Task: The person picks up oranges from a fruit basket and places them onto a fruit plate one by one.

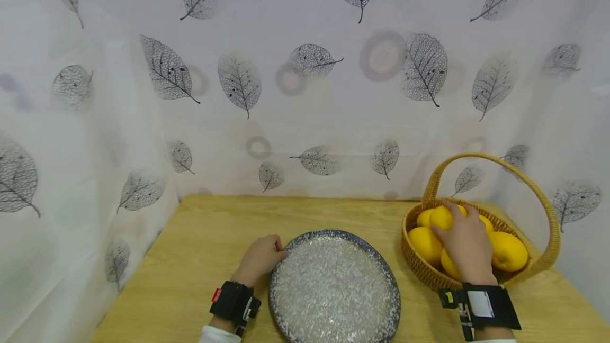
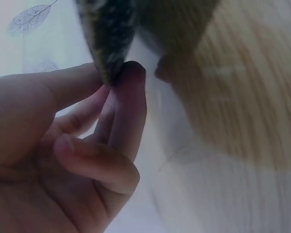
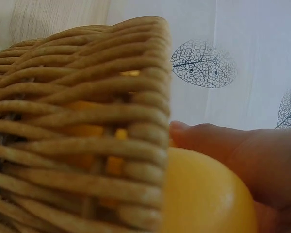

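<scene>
On the table lies a round plate (image 1: 333, 290) with a speckled dark rim and a pale, glossy, mottled middle. My left hand (image 1: 261, 259) pinches its left edge; in the left wrist view thumb and fingertips meet at the plate rim (image 2: 109, 39). At the right stands a wicker basket (image 1: 424, 274) with a tall arched handle, holding several smooth yellow fruits (image 1: 509, 251). My right hand (image 1: 467, 245) reaches into it from above, fingers curled over a yellow fruit (image 1: 440, 218) at the back. In the right wrist view the basket wall (image 3: 87, 145) hides most of the fingers.
The wooden table (image 1: 229, 216) backs onto a pale curtain (image 1: 305, 120) with a leaf print, which also hangs at both sides. The basket handle (image 1: 534, 189) arches up behind and to the right of my right hand.
</scene>
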{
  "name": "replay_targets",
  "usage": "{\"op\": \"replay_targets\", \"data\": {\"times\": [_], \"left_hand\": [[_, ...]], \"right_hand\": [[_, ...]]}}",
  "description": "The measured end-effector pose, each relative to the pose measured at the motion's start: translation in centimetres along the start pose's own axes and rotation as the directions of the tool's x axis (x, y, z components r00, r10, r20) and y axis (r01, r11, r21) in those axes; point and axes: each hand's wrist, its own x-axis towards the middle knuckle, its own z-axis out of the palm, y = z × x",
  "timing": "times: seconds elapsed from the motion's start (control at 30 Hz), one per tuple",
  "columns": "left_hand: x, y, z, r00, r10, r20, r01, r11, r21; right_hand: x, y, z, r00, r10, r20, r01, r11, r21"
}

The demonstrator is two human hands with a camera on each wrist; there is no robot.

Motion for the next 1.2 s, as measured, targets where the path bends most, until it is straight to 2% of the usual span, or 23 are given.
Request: {"op": "replay_targets", "data": {"times": [0.3,0.43,0.73,0.93,1.07,1.2], "left_hand": [[-0.4,0.1,0.5,1.0,0.007,0.017,-0.007,1.0,0.003],[-0.2,0.2,0.7,1.0,0.003,0.001,-0.003,1.0,0.025],[-0.4,0.3,0.0,1.0,-0.017,-0.004,0.017,0.999,0.03],[-0.2,0.3,-0.2,1.0,-0.001,0.012,0.001,1.0,0.02],[-0.1,0.2,-0.2,1.0,-0.007,0.025,0.006,1.0,0.023],[-0.2,0.0,-0.2,1.0,-0.012,0.028,0.011,1.0,0.029]], "right_hand": [[-0.9,0.3,0.2,0.999,0.029,-0.024,-0.029,1.0,-0.008],[-0.7,0.3,0.1,0.999,0.021,-0.037,-0.022,1.0,-0.01],[0.2,-0.4,0.3,0.998,0.041,-0.052,-0.04,0.999,0.011],[0.5,-0.5,0.2,0.994,0.062,-0.095,-0.061,0.998,0.017],[0.6,-1.7,-0.1,0.986,0.052,-0.161,-0.045,0.998,0.046],[0.5,-4.9,-0.4,0.977,0.023,-0.212,0.004,0.992,0.128]]}}
